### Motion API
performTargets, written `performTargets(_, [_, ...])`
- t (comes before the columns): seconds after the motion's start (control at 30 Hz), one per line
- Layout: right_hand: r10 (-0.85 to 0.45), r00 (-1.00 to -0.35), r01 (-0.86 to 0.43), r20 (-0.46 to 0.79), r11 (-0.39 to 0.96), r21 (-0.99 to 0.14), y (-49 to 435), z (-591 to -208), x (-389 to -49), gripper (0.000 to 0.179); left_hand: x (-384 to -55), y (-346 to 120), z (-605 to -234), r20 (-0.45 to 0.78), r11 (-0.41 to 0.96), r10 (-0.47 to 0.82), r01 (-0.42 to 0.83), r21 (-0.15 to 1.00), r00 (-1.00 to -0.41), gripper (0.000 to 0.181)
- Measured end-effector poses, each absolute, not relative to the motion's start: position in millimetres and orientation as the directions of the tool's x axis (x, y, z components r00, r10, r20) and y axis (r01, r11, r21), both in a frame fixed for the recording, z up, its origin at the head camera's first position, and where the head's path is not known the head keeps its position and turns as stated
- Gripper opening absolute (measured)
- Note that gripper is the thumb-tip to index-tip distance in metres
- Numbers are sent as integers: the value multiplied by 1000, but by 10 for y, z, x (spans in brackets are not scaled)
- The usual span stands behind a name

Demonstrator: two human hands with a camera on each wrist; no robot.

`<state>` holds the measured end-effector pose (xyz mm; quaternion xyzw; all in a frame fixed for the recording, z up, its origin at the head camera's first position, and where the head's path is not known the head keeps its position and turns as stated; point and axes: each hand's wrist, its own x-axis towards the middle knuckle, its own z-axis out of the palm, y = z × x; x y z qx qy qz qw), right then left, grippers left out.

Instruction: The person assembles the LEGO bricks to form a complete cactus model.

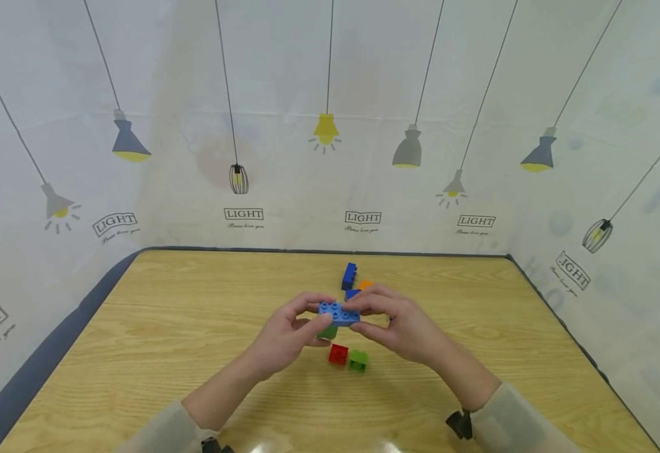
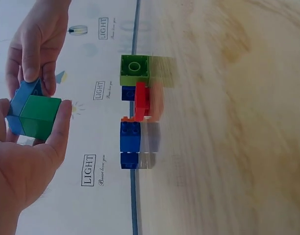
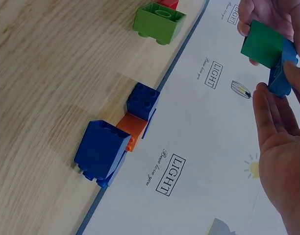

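A light blue toy brick (image 1: 345,316) with several studs on top is held up over the table between both hands. Joined under its left part is a green block (image 2: 40,117), which shows as a smooth-sided piece in both wrist views. My left hand (image 1: 277,343) grips the pair from the left, thumb on the blue brick and fingers around the green block. From the right, my right hand (image 1: 406,322) pinches the blue brick's other end between thumb and fingers.
On the wooden table (image 1: 194,314) below lie a red brick (image 1: 338,355) and a lime green brick (image 1: 358,360). Farther back are a dark blue brick (image 1: 349,276), an orange brick (image 3: 133,128) and another blue brick (image 3: 142,102). A lamp-patterned cloth (image 1: 284,138) encloses the table's back and sides.
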<state>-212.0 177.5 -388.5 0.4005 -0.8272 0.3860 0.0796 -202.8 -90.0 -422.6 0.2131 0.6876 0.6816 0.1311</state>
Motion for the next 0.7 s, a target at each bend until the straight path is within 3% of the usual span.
performTargets(0.3, [-624,-632,-749,460,340,-569,1744,-3917,-2118,35,-2024,-927,-4226,102,19,455,124,992,-885,31])
performTargets(0.7, [-618,-678,-710,398,412,-571,1718,-3997,-2094,38,-2063,-1029,-4275,81,202,484,202,958,-871,44])
